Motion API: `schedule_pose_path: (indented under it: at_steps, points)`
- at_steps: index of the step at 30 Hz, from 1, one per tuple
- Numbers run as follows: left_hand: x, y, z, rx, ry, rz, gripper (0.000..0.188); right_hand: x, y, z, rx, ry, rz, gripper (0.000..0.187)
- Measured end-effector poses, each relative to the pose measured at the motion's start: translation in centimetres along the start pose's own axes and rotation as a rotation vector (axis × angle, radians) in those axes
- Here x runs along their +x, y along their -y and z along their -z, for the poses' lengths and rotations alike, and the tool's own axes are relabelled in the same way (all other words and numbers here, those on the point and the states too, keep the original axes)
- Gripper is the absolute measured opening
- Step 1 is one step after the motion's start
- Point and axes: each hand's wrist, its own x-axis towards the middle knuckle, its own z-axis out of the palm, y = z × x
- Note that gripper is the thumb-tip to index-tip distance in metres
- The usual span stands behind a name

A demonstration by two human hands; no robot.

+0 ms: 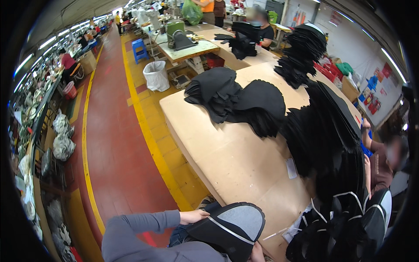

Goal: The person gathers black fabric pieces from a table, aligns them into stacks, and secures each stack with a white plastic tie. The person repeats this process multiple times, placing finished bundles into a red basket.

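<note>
A flat black fabric piece (209, 233) with a rounded end lies across my lap at the table's near edge. Near its rounded end is a light grey patch (241, 219), and a narrow white strip (231, 231) crosses it. My left hand (195, 216) pinches the piece's left edge, by one end of the strip. At the lower right, my right hand (257, 252) grips the opposite edge near the strip's other end; its fingers are partly hidden. To the right stand black pieces with white strips (345, 218), bunched together.
Several stacks of black cut pieces (262, 105) rest on the tan table (227, 157). A tall black pile (327, 131) leans along the right. A co-worker (382, 163) is at the far right; another (262, 26) is behind the table. A white-lined bin (156, 75) stands beside the aisle.
</note>
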Motion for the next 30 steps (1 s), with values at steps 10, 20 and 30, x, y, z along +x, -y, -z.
schedule_pose_path:
  at_steps: [10,20,30]
  points:
    - [0.8,-4.7,0.2,-0.21,-0.067,-0.318,0.036,-0.8,5.4,-0.3,-0.168,-0.131,0.48,0.031]
    - [1.5,-21.5,2.4,0.33,-0.177,-1.436,0.034,-1.7,17.5,1.0,-0.848,-0.542,1.715,0.037]
    - [7.1,-16.7,3.2,0.985,-0.332,-1.458,0.026,2.8,11.9,5.0,-1.394,-0.631,1.411,0.042]
